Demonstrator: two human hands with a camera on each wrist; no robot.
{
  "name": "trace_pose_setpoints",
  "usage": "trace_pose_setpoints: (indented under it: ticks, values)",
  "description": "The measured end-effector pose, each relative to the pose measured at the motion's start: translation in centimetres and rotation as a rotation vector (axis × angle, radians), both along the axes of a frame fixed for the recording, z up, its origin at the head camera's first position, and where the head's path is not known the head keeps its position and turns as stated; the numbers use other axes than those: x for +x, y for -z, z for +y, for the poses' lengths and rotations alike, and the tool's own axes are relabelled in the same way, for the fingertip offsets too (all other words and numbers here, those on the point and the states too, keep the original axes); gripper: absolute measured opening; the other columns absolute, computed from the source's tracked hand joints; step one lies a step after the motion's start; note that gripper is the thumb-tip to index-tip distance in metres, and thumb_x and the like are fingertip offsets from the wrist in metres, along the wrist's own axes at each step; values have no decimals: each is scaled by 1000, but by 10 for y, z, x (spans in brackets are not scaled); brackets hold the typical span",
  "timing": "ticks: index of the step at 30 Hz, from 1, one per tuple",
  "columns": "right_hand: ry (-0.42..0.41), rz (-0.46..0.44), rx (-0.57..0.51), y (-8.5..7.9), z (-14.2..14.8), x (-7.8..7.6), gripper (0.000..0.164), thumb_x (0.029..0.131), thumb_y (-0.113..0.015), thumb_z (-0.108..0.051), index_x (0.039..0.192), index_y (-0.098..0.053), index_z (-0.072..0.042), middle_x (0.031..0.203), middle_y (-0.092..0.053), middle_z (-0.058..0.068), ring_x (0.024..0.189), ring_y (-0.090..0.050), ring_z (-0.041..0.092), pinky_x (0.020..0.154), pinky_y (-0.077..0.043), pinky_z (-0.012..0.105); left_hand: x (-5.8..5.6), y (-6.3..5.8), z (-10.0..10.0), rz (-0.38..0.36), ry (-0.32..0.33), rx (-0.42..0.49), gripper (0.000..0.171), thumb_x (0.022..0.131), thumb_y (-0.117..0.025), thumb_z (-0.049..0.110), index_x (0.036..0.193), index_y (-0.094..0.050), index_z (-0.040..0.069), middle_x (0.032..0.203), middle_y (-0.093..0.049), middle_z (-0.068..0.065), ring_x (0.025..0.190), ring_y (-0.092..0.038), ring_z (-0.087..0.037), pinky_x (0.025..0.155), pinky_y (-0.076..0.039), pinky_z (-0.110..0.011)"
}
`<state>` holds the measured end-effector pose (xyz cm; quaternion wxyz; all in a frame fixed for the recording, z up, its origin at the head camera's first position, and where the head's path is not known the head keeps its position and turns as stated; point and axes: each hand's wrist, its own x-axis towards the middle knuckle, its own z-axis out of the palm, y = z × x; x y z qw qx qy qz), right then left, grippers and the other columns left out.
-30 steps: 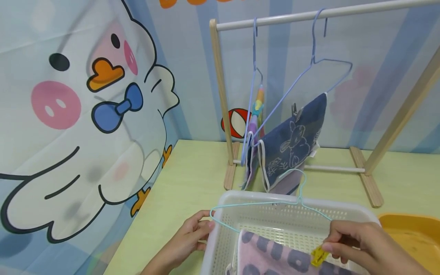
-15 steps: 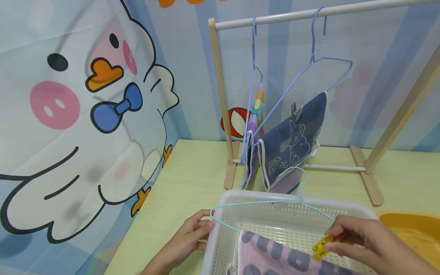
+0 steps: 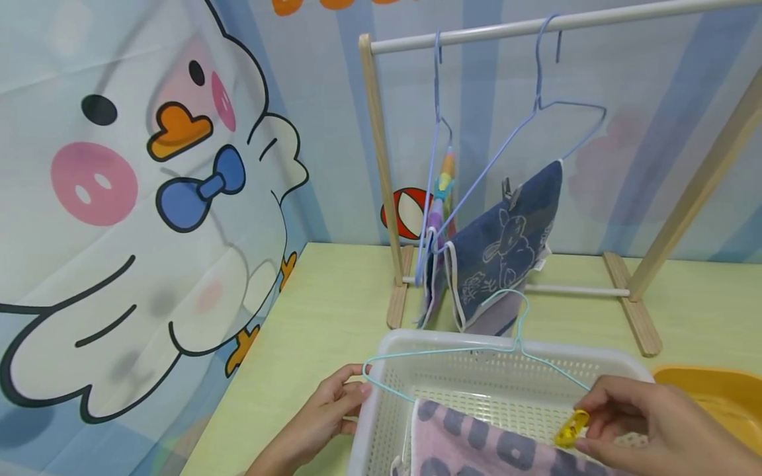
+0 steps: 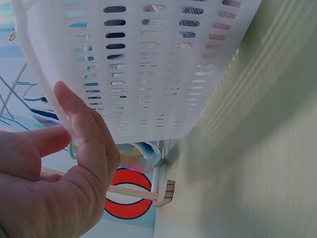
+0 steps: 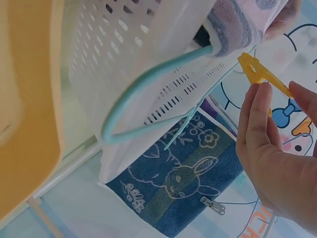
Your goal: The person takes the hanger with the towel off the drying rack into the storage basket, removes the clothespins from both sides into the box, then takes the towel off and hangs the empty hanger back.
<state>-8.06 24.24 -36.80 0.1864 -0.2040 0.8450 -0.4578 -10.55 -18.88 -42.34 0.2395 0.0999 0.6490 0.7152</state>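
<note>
A white perforated basket [image 3: 368, 436] stands on the pale yellow bench [image 3: 327, 311], in front of a wooden rack [image 3: 380, 145] set near the bench's back edge. In the basket lies a pink towel [image 3: 476, 446] with grey patterns, draped over the bar of a turquoise hanger [image 3: 440, 352]; the hanger's hook leans past the basket's back rim, and one end of it reaches the left rim. The left hand [image 3: 330, 411] touches that left rim from outside, fingers loose, the bench's left edge beyond it. The right hand [image 3: 649, 423] pinches a yellow clip [image 3: 571, 428] between thumb and fingers, over the basket and beside the towel's upper edge; whether clip and cloth touch is hard to tell. Just beyond the basket's back right corner sits an orange-yellow basin [image 3: 708, 374], partly hidden by the hand and cut off by the frame. On the rack, toward the bench's back left corner, hangs a dark blue towel [image 3: 508, 244] with a rabbit outline, a metal clip [image 5: 214, 205] on its edge.
</note>
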Motion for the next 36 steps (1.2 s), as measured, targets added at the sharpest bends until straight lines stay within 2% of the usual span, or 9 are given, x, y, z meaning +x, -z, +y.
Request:
trace_pose_setpoints:
  ticks: [9, 14, 17, 21, 24, 26, 29, 33, 36]
  values:
    - [84, -10, 87, -1, 10, 1, 26, 93, -72, -15, 110, -64, 3, 90, -65, 5, 71, -63, 10, 63, -57, 27, 2, 1, -1, -4, 6, 16, 39, 107, -50, 19, 136, -39, -4, 118, -66, -19, 97, -69, -25, 75, -60, -37]
    - [127, 103, 39, 3, 21, 3, 24, 91, -72, -5, 109, -62, 8, 87, -64, 1, 70, -62, 12, 60, -56, 27, 2, 1, -3, 2, 13, 22, 39, 107, -49, 19, 137, -38, -4, 118, -66, -19, 97, -70, -25, 75, -60, -37]
    - [217, 170, 24, 4, 24, 5, 23, 88, -73, 3, 106, -62, 11, 84, -64, -1, 67, -62, 13, 57, -55, 27, 3, 2, -4, 7, 19, 25, 39, 107, -48, 19, 137, -38, -4, 118, -66, -18, 97, -70, -25, 75, -60, -38]
    - [387, 153, 100, -2, 25, 5, 23, 87, -76, -2, 104, -65, 10, 82, -64, 2, 65, -61, 12, 55, -54, 28, 4, 2, -5, 0, 20, 29, 38, 107, -49, 19, 136, -39, -3, 118, -66, -17, 98, -69, -24, 76, -59, -38]
    - [473, 157, 161, -3, 30, 4, 26, 87, -77, -6, 104, -65, 9, 81, -63, 4, 63, -60, 11, 54, -54, 28, 4, 3, -5, -10, 17, 28, 38, 107, -49, 20, 136, -39, -3, 119, -65, -17, 99, -69, -25, 77, -59, -39]
    - [510, 177, 166, 0, 36, 3, 28, 86, -78, -5, 105, -66, 10, 79, -63, 4, 62, -61, 12, 54, -55, 28, 4, 3, -5, -17, 14, 24, 38, 107, -49, 20, 136, -39, -2, 120, -65, -18, 100, -69, -26, 78, -59, -40]
    - [554, 226, 113, 10, 48, 1, 26, 83, -79, 0, 103, -67, 10, 74, -64, 2, 59, -61, 14, 51, -54, 28, 4, 3, -6, -22, 13, 19, 38, 107, -49, 21, 137, -39, -1, 121, -65, -19, 100, -69, -27, 79, -59, -41]
    - [561, 298, 2, 22, 63, -4, 17, 79, -78, 10, 93, -69, 5, 70, -65, -1, 56, -62, 16, 48, -53, 26, 5, 4, -7, -16, 12, 21, 36, 107, -48, 20, 137, -39, -1, 120, -65, -19, 99, -69, -26, 78, -59, -41]
    - [570, 328, 2, 27, 71, -7, 16, 79, -77, 11, 91, -68, 5, 69, -64, -2, 55, -61, 14, 47, -52, 26, 5, 4, -8, -10, 13, 27, 36, 108, -48, 19, 136, -39, -1, 119, -66, -17, 98, -69, -25, 78, -59, -40]
